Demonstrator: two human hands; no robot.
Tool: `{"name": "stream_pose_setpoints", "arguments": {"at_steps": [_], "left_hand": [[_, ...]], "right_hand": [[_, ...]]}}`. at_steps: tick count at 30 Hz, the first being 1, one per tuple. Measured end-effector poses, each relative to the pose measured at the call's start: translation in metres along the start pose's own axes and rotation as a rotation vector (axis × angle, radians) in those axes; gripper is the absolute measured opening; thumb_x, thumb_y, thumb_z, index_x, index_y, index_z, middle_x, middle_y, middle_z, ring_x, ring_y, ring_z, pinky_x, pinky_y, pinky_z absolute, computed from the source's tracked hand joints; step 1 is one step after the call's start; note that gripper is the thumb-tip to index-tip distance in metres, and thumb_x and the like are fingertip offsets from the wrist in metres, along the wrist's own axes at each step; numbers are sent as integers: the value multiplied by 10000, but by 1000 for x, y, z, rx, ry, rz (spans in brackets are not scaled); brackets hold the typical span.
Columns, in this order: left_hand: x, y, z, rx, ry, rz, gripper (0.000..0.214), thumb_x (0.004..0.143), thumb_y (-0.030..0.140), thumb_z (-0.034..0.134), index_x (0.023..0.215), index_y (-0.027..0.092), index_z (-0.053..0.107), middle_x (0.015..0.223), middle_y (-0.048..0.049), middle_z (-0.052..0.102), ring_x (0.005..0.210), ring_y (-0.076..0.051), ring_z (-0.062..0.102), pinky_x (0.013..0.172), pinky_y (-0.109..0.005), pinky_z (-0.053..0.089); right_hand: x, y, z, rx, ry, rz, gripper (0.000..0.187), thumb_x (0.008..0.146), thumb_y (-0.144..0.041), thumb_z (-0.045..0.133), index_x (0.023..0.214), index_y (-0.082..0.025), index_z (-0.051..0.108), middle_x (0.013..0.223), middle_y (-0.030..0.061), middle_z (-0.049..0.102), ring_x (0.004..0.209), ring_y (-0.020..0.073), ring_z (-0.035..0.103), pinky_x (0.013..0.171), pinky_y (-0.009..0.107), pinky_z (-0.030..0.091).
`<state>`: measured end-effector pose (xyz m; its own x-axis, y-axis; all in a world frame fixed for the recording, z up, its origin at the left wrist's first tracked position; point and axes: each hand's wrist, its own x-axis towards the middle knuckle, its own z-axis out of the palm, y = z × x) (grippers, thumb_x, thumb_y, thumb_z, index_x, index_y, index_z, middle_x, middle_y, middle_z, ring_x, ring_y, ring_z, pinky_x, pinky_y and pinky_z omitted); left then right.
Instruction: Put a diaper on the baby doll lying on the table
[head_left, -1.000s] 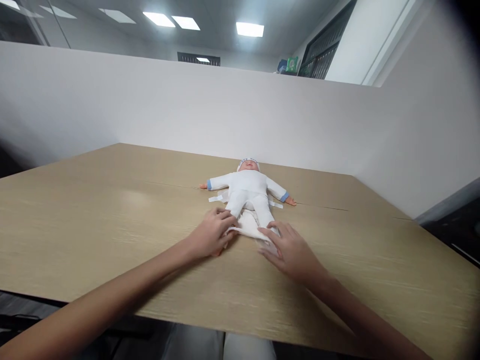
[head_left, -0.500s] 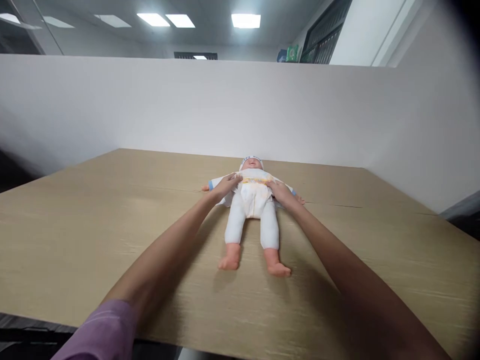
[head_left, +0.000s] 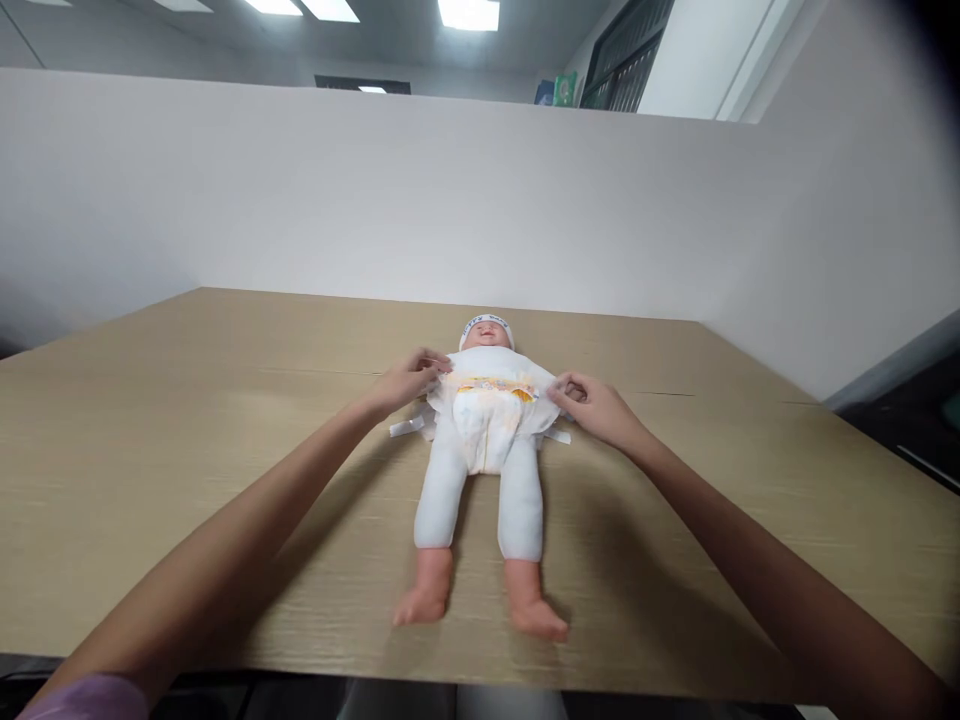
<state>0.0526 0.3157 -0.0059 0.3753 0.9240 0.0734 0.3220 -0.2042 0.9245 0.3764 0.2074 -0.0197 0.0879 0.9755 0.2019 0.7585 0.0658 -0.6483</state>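
A baby doll [head_left: 517, 500] in a white suit and cap lies on its back on the wooden table [head_left: 187, 420], feet toward me. A white diaper [head_left: 486, 420] with a yellow printed band is folded up over its belly. My left hand [head_left: 409, 380] pinches the diaper's top left corner beside the doll's shoulder. My right hand [head_left: 592, 405] pinches the top right corner on the other side. White fastening tabs stick out under both hands.
A white partition wall [head_left: 300, 190] runs along the table's far edge and right side. The table's near edge [head_left: 300, 665] lies just in front of the doll's feet. Dark furniture [head_left: 915, 410] shows past the partition at right.
A second ago both hands held the diaper's front flap at the doll's feet. They lifted it up over the belly and now grip its top corners, spread apart. The doll lies closer to me.
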Motion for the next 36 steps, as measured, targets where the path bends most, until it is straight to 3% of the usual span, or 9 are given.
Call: {"name": "stream_pose_setpoints", "arguments": {"at_steps": [4,8,13,18,23,27,31,34,36], "left_hand": [[-10,31,20,311,91,310,280,975,356,503,1155,212,663,1285,-82,696,1218,-266,569,1078,-415,435],[-18,49,64,594,-60,562,328,1010,467,509,1092,209,695,1208,-95,700,1215,-304,550,1074,-462,427],[-14,45,92,782,-16,547,456,941,630,589,1157,244,701,1238,-97,664,1232,-364,498,1081,-525,403],[-12,38,92,769,13,512,537,829,671,707,1197,280,693,1230,-93,642,1228,-369,488,1076,-532,392],[-13,34,94,718,23,499,526,798,634,745,1188,287,684,1231,-81,638,1228,-361,476,1076,-529,377],[-13,38,93,691,-11,457,567,798,625,739,1212,247,648,1259,-107,628,1232,-381,469,1054,-548,386],[-13,41,77,515,-141,447,631,778,566,789,1287,241,605,1331,-105,640,1296,-386,473,1080,-538,397],[-16,31,53,237,-243,468,596,852,511,751,1349,237,568,1403,-97,625,1305,-317,544,1085,-457,443],[-23,18,35,134,-205,439,508,928,505,670,1342,228,573,1411,-99,619,1288,-276,582,1060,-409,473]], "right_hand": [[-31,15,4,-215,31,-9,317,981,-505,535,922,-234,687,828,20,737,705,186,633,667,298,406],[-48,26,28,-372,103,15,251,961,-466,574,906,-226,622,866,43,695,754,202,619,647,294,347],[-42,40,40,-310,100,76,263,894,-469,629,829,-230,544,807,40,625,785,218,573,660,295,317],[-28,42,13,-66,-82,65,465,936,-615,479,672,-232,474,676,-11,521,714,183,515,655,281,343],[2,6,-3,180,-146,50,469,921,-645,523,721,-221,513,687,-47,507,664,139,459,627,265,321],[26,-33,19,140,-110,12,442,911,-608,567,706,-218,542,681,-40,561,664,142,495,641,276,345],[22,-51,39,51,7,-92,349,919,-547,614,776,-230,582,765,-15,643,704,164,560,691,302,418],[2,-50,42,28,167,-295,247,956,-481,616,937,-236,642,1016,46,708,932,217,635,870,362,489],[-15,-46,40,34,183,-408,228,1003,-427,576,1117,-249,661,1194,72,715,1137,248,637,1019,416,479]]}}
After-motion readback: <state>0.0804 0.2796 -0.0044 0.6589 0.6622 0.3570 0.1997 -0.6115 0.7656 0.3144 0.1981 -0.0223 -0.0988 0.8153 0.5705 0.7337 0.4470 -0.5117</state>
